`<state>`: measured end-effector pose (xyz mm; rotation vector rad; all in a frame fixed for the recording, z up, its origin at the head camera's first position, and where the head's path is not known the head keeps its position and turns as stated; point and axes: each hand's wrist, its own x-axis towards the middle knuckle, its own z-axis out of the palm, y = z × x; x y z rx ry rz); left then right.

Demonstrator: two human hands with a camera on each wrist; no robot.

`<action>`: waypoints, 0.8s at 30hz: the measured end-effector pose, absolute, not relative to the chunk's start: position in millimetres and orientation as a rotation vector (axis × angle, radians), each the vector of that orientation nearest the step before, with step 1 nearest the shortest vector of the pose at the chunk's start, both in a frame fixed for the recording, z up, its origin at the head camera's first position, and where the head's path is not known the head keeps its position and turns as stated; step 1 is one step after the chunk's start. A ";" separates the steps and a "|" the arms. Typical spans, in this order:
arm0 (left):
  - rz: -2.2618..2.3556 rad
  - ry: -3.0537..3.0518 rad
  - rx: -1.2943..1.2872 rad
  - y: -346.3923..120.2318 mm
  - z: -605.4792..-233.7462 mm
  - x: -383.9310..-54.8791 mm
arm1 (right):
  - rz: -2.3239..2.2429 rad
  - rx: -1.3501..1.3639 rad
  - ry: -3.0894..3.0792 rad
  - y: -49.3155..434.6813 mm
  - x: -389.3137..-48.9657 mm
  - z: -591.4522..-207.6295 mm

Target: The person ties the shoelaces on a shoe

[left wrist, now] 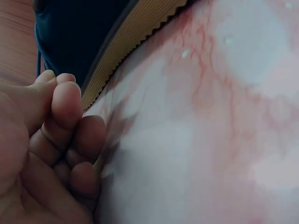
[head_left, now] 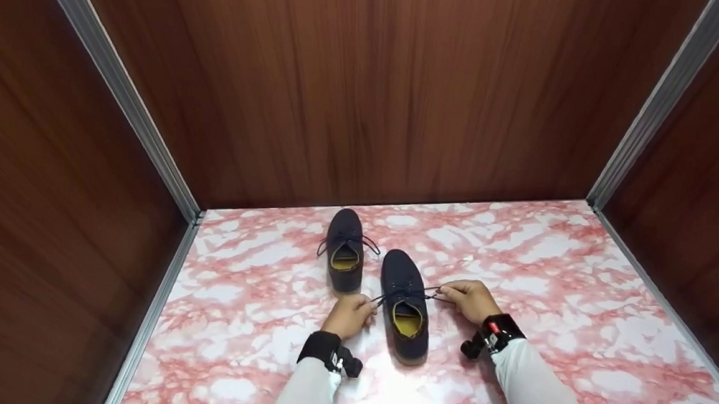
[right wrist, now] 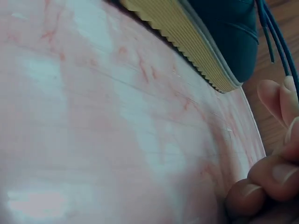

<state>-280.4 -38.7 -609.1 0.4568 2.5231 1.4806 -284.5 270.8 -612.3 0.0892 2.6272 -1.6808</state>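
A dark navy lace-up shoe point(head_left: 402, 271) with a yellow insole stands upright between my hands, toe pointing away. On its left side my left hand point(head_left: 349, 315) pinches a shoelace point(head_left: 379, 299) between thumb and fingertips. To the right, my right hand point(head_left: 473, 299) pinches the lace on that side, and both strands stretch out sideways from the shoe's throat. The right wrist view shows dark blue lace strands point(right wrist: 276, 39) running into the fingertips. Its ridged tan sole point(left wrist: 135, 35) rests on the surface in the left wrist view.
The matching shoe point(head_left: 343, 228) stands farther back and to the left, its lace tied with loops out to both sides. A red-and-white marbled surface point(head_left: 249, 333) lies under everything. Dark wood panels point(head_left: 352, 90) with metal corner strips enclose the back and both sides.
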 end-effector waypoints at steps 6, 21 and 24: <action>1.527 2.523 0.407 -29.2 -611.8 -276.4 | -1.651 0.131 2.675 269.0 -281.7 -616.4; 1.584 2.522 0.333 -25.0 -618.0 -272.2 | -1.678 0.122 2.639 259.8 -277.5 -612.3; 1.596 2.513 0.324 -24.1 -617.2 -270.7 | -1.697 0.173 2.624 262.6 -277.2 -611.1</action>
